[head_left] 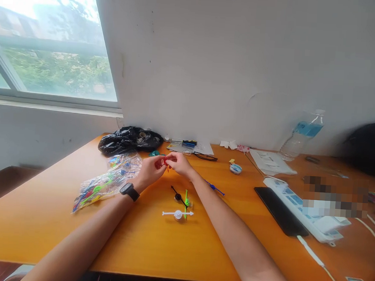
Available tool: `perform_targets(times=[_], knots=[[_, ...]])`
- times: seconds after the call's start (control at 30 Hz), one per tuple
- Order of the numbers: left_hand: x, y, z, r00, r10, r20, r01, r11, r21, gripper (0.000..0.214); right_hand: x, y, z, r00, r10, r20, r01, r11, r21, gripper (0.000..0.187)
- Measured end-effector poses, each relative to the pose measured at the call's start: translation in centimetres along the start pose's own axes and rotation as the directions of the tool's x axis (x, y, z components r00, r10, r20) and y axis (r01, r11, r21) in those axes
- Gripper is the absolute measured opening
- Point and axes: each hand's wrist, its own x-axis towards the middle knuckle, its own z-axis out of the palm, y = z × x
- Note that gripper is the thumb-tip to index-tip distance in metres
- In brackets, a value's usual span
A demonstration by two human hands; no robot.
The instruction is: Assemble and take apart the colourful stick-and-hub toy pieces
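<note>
Over the middle of the table, my left hand (152,170) and my right hand (179,163) meet, fingers pinched on a small red plastic arrow spinner (166,160). Most of it is hidden by the fingertips. Nearer me lie a white arrow spinner (178,215), a black arrow spinner (178,196) and a green arrow spinner (186,202), close together. A blue arrow spinner (216,188) is partly covered by my right forearm. Left of my left hand, a clear plastic bag (109,180) holds several coloured pieces.
A black plastic bag (127,140) sits at the back left, beside papers (206,147) and glasses (204,157). A round container (235,168) stands right of centre. Further right are a phone (280,210), a power strip (294,202), cables and a water bottle (302,135).
</note>
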Motion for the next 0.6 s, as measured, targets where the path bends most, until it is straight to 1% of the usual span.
perform_targets(times=[0.07, 0.17, 0.23, 0.33, 0.4, 0.5, 0.6], knots=[[0.0, 0.1, -0.1, 0.998, 0.05, 0.049, -0.051, 0.999, 0.005, 0.027, -0.1, 0.1, -0.1, 1.0, 0.019, 0.004, -0.019, 1.0, 0.001, 0.007], [0.0, 0.3, -0.3, 0.99, 0.089, 0.11, -0.084, 0.995, -0.049, 0.024, -0.3, 0.3, -0.5, 0.998, 0.061, 0.022, -0.061, 0.998, 0.006, 0.009], [0.0, 0.3, -0.5, 0.982, 0.105, 0.156, -0.089, 0.99, -0.105, 0.023, -0.5, 0.4, -0.7, 0.996, 0.08, 0.044, -0.08, 0.997, 0.001, 0.01], [0.0, 0.1, -0.5, 0.972, 0.098, 0.213, -0.057, 0.98, -0.192, 0.025, -0.9, 0.5, -0.9, 0.991, 0.097, 0.095, -0.094, 0.995, -0.035, 0.01], [0.0, -0.1, -0.5, 0.97, 0.078, 0.232, -0.03, 0.978, -0.204, 0.025, -1.1, 0.6, -0.8, 0.985, 0.112, 0.13, -0.102, 0.991, -0.087, 0.009], [-0.1, -0.3, -0.4, 0.971, 0.052, 0.233, -0.017, 0.988, -0.151, 0.019, -1.5, 0.5, -0.7, 0.975, 0.164, 0.152, -0.129, 0.968, -0.217, 0.01], [0.0, -0.6, -0.5, 0.971, 0.035, 0.237, -0.015, 0.996, -0.085, 0.012, -1.8, -0.1, -1.2, 0.953, 0.259, 0.159, -0.179, 0.901, -0.395, 0.01]])
